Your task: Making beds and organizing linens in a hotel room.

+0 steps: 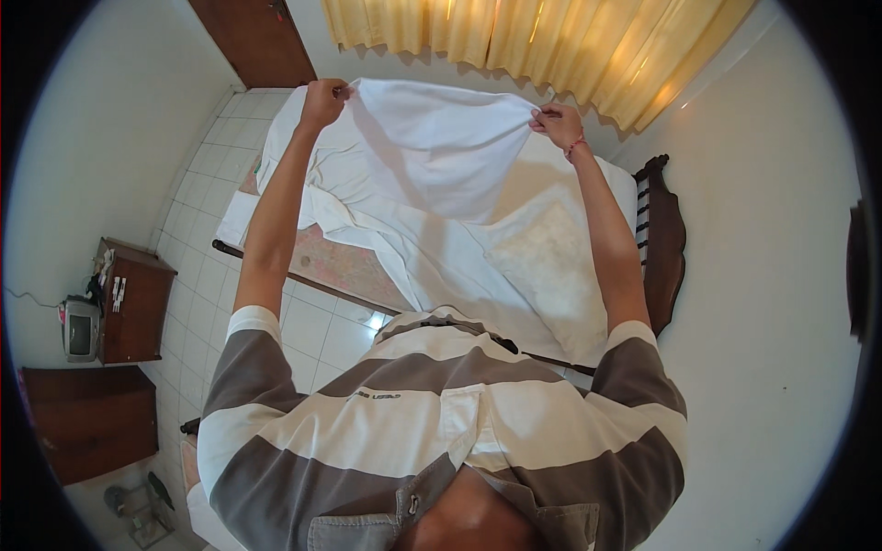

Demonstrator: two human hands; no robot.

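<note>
My left hand (323, 103) is closed on one upper corner of a white cloth (441, 138), and my right hand (558, 124) pinches the other. Between them the cloth hangs spread out over the bed, its top edge sagging slightly. Whether it is a pillowcase or part of a sheet, I cannot tell. Below it a rumpled white bedsheet (404, 243) covers much of the mattress (344, 266), whose pinkish patterned side shows at the near left. An off-white pillow (547, 266) lies on the bed at the right, nearer to me than my right hand.
A dark wooden headboard (666, 243) stands at the bed's right end. Yellow curtains (542, 41) hang beyond the bed, and a brown door (253, 41) is at the far left. Left across the tiled floor (197, 197) are a wooden cabinet (138, 298) and a small television (81, 329).
</note>
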